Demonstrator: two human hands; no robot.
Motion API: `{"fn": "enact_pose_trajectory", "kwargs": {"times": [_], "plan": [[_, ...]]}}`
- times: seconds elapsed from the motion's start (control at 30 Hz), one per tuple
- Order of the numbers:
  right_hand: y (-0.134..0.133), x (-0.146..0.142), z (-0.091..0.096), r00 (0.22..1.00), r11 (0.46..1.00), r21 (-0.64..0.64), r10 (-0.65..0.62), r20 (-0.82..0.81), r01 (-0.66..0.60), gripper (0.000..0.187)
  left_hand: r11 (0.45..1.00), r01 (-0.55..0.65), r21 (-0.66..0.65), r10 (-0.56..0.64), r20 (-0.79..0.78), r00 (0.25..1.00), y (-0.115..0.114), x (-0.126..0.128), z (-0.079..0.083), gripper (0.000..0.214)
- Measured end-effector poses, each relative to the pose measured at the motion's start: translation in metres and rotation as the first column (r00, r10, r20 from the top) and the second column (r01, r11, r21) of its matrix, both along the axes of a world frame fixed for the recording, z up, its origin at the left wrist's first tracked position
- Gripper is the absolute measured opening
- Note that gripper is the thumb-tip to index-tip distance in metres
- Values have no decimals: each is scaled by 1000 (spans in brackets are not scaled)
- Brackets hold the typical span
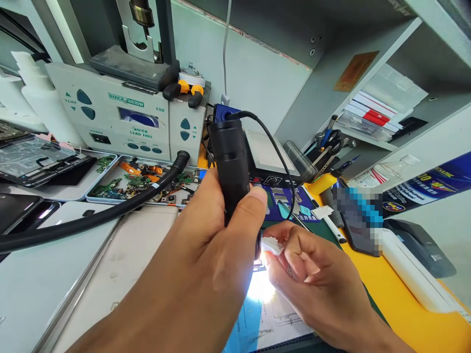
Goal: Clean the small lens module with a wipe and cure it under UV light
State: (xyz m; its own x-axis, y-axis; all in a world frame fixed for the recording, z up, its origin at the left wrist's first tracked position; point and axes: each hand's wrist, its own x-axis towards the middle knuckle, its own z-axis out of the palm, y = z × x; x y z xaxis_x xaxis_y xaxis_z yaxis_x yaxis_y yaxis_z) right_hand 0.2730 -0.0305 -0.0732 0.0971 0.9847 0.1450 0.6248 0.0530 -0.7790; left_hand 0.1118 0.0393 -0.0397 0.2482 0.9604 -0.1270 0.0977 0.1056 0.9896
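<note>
Repair bench (pixel 405 294). Left hand (pixel 198 274) grips lit scope (pixel 230 162), 12 o'clock; right hand (pixel 316 279) pinches scrap (pixel 271 245) at tip. Work seemingly midway.

head cam | worn on head, faces forward and down | very close to left hand (pixel 206 274) and right hand (pixel 316 274) | frame seems tilted over yellow bench mat (pixel 401 299)

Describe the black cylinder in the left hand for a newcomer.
Start at the grey QUICK station, back left. Right of it, the left hand grips an upright black cylinder. Unlike the thick hose nearby, it has a thin top cable and bright light beneath.
</note>
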Motion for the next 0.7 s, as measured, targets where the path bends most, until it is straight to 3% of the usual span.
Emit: {"fn": "enact_pose_trajectory", "kwargs": {"times": [0.13, 0.3, 0.7], "plan": [[3, -2, 3, 999, 999, 18, 36, 34, -37, 38, 994, 15, 113, -11, -29, 1000, 1, 0, -8, 30], [5, -4, 5, 998, 998, 30, 57, 14, -58, 38, 985, 28, 172, -18, -60, 998, 0, -2, -7, 31], [6, -7, 8, 993, 996, -93, -4, -119, -7, 37, 952, 104, 289, -83, -82, 993, 6, -3, -10, 26]]}}
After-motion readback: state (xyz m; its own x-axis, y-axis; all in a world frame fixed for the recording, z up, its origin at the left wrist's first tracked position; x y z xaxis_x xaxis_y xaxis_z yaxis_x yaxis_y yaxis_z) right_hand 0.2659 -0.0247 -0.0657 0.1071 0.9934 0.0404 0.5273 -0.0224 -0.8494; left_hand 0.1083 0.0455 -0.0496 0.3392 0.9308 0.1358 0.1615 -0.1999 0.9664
